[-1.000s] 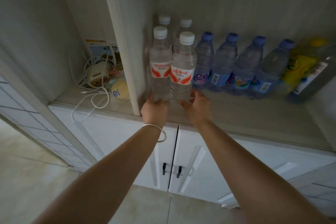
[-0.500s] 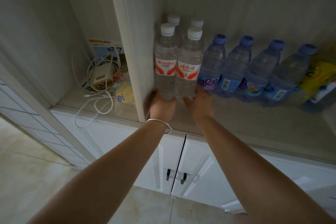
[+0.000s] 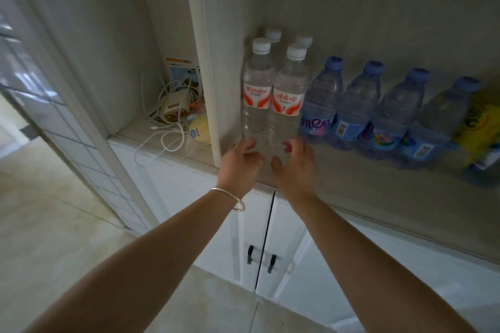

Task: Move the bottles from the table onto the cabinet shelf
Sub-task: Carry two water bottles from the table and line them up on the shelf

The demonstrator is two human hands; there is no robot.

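Two white-capped bottles (image 3: 272, 94) upright on cabinet shelf (image 3: 365, 184) at frame centre, left hand (image 3: 239, 163) and right hand (image 3: 293, 163) at their bases, fingers loosely spread, grip unclear.

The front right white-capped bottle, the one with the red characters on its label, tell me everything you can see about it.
The front right white-capped bottle is clear ribbed plastic, apparently full of water, with a white screw cap and a white label bearing red characters and orange swooshes. It stands upright on the cabinet shelf, pressed against its twin on its left, with a blue-capped bottle close on its right and another white-capped bottle behind. The right hand is at its base; motion blur hides whether its fingers touch it.
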